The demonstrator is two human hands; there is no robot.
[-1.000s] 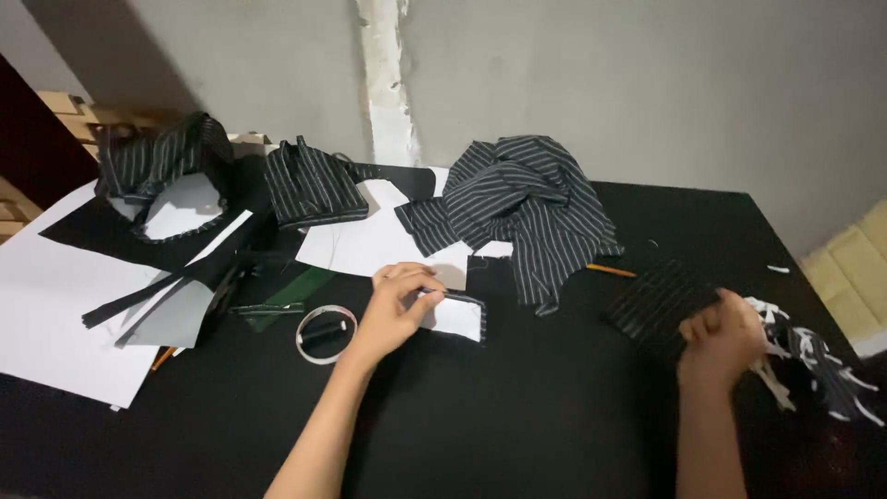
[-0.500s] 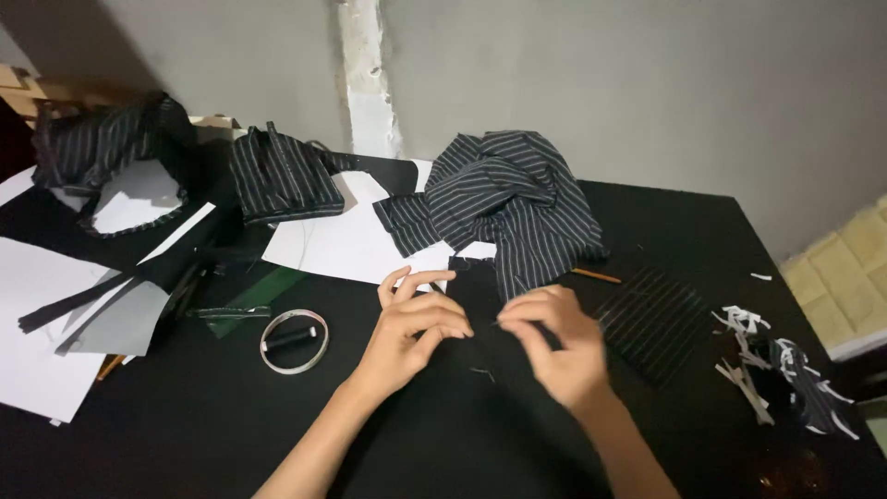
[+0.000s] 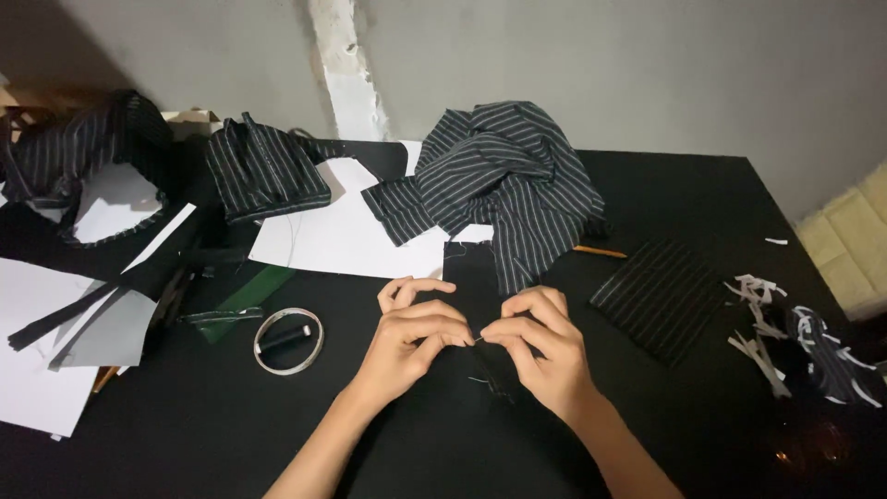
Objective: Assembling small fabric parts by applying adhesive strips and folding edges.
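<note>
My left hand [image 3: 414, 334] and my right hand [image 3: 539, 346] meet over a black piece of fabric [image 3: 471, 277] lying flat on the black table [image 3: 702, 203]. The thumb and forefinger of each hand pinch at the same small spot on the fabric, fingertips nearly touching. A short pale thread shows just below them. A crumpled heap of dark striped cloth [image 3: 504, 180] lies just beyond the fabric, partly covering its far edge.
A flat striped fabric square [image 3: 661, 296] lies right of my hands, with striped scraps [image 3: 804, 342] at the right edge. A clear tape ring [image 3: 288, 340] holding a black spool, green material [image 3: 242, 294], white paper sheets [image 3: 342, 231] and more folded striped cloth [image 3: 263, 166] lie left.
My right hand came in from the striped square at the right to join my left hand at the centre. Both hands went from flat on the black fabric to a fine pinch.
</note>
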